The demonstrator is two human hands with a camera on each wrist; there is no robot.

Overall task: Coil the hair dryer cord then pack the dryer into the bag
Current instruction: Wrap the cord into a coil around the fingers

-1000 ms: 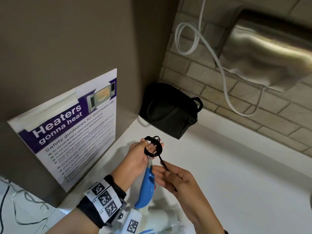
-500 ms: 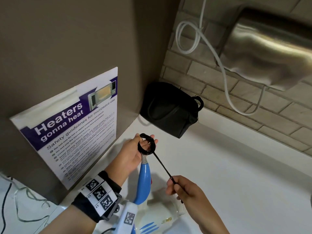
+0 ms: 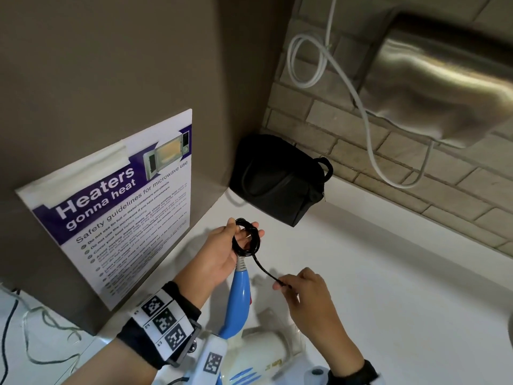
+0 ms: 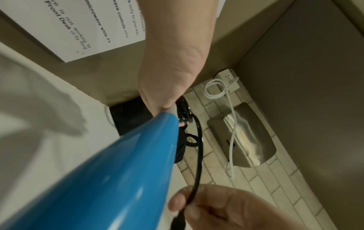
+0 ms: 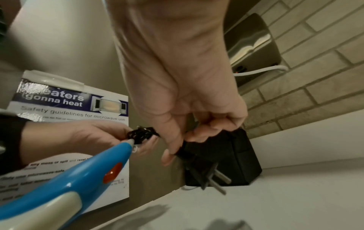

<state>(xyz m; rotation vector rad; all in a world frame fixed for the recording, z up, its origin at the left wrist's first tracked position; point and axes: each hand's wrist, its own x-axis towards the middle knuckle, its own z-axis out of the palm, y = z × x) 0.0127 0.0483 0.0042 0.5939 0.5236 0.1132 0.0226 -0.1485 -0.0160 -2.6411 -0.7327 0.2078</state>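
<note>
Poster [image 3: 119, 207] ("Heaters gonna heat") beside bag [image 3: 277, 182]

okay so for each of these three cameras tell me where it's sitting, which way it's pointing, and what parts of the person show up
Head: above, looking down at the white counter; both forearms, left hand holding the coiled cord, right hand.
Left wrist: looks along the left palm and the hair dryer's blue handle toward the brick wall; right hand's fingers below.
Right wrist: looks along the right palm at the plug; left hand beside it.
All share the black bag.
</note>
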